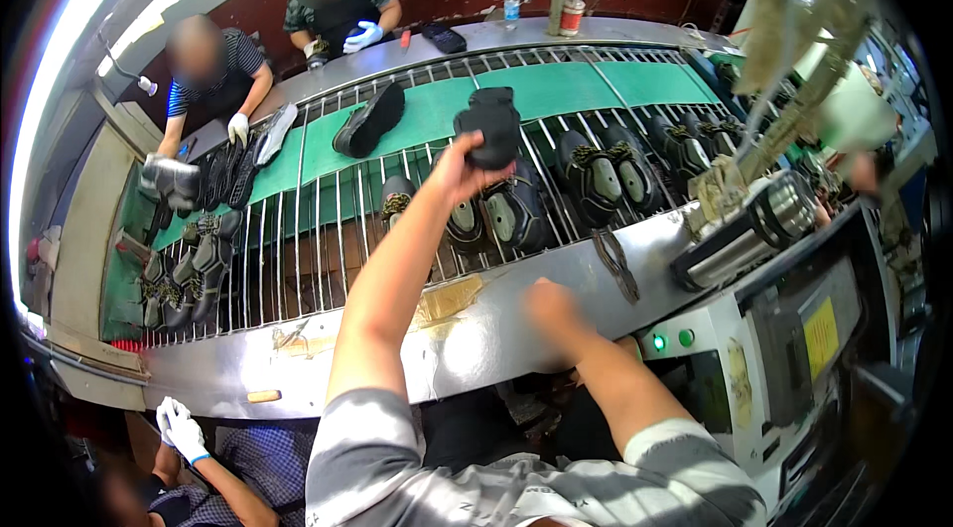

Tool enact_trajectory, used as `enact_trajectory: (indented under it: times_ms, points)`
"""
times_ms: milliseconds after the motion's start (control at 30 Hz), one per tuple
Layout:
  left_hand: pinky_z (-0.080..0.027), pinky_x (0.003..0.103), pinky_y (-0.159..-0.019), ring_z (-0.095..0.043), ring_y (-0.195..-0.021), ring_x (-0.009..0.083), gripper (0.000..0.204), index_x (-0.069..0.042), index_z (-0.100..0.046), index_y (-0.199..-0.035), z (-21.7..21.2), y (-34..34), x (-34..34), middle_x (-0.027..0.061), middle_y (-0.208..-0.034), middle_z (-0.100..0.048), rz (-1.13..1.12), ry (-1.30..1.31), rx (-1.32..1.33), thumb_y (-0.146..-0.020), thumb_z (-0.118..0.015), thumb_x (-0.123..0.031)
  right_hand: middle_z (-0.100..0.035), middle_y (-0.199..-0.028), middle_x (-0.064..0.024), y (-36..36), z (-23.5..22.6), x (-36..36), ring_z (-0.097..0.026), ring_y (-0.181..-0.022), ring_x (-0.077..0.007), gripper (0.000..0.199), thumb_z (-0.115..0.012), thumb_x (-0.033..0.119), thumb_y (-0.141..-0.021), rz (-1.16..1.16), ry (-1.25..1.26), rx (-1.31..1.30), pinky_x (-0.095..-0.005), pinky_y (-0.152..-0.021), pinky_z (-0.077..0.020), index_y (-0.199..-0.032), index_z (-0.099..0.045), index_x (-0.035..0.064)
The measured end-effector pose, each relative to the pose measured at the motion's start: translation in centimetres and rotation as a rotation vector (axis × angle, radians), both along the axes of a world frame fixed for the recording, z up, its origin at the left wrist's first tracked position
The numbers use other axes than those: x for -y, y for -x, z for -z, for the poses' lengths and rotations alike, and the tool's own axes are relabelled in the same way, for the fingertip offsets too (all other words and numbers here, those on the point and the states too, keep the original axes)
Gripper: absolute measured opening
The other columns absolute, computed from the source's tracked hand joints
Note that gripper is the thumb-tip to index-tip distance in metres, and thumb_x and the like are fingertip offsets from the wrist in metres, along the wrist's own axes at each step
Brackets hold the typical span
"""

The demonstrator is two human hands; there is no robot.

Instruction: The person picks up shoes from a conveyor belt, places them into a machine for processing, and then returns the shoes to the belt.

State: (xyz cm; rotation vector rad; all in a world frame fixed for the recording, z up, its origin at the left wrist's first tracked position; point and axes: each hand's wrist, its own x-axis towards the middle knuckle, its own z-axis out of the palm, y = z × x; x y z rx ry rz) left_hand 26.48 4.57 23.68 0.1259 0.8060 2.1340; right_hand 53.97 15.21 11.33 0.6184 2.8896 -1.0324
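Stretched out over the rack, my left hand [463, 170] grips a black shoe sole [488, 120] above the green belt [556, 88]. Below it, safety-type black shoes with grey tongues and laces stand on the metal bars, among them one shoe [516, 214] close under the hand. My right hand [556, 314] is over the steel front ledge [476, 329], smeared by motion, so its fingers cannot be made out. Near it, a dark strap or lace [617, 267] hangs over the ledge.
A dark shoe [372, 120] lies on the belt. At right are a steel thermos [749, 229] and a machine [740, 368] with green lights. Two people work across the line; another person's gloved hands [181, 430] are at lower left. A tan stick [264, 396] lies on the ledge.
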Motion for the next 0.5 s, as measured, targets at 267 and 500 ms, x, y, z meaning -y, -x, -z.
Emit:
enact_trajectory:
  times_ms: [267, 500]
  points:
    - [-0.043, 0.043, -0.102, -0.054, -0.118, 0.0305, 0.082, 0.001, -0.033, -0.14, -3.1, -26.5, 10.9, 0.0182, -0.131, -0.051, 0.342, 0.002, -0.287, -0.073, -0.072, -0.024, -0.058, -0.115, -0.0165, -12.1, -19.2, -4.2, -0.056, -0.104, -0.0355, 0.065, -0.075, 0.004, -0.054, -0.179, -0.478, -1.027, -0.0431, -0.091, -0.0443, -0.116, -0.055, 0.0022]
    - [-0.022, 0.034, -0.113, -0.034, -0.134, 0.0221, 0.102, 0.0, -0.02, -0.149, -7.8, -40.0, 12.6, 0.013, -0.142, -0.039, 0.767, 0.155, -0.723, -0.065, -0.075, -0.016, -0.051, -0.13, -0.0156, -28.1, -27.0, -2.6, -0.052, -0.117, -0.032, 0.093, -0.073, 0.028, -0.06, -0.785, -0.644, -0.425, -0.0448, -0.103, -0.0359, -0.144, -0.036, 0.0152]
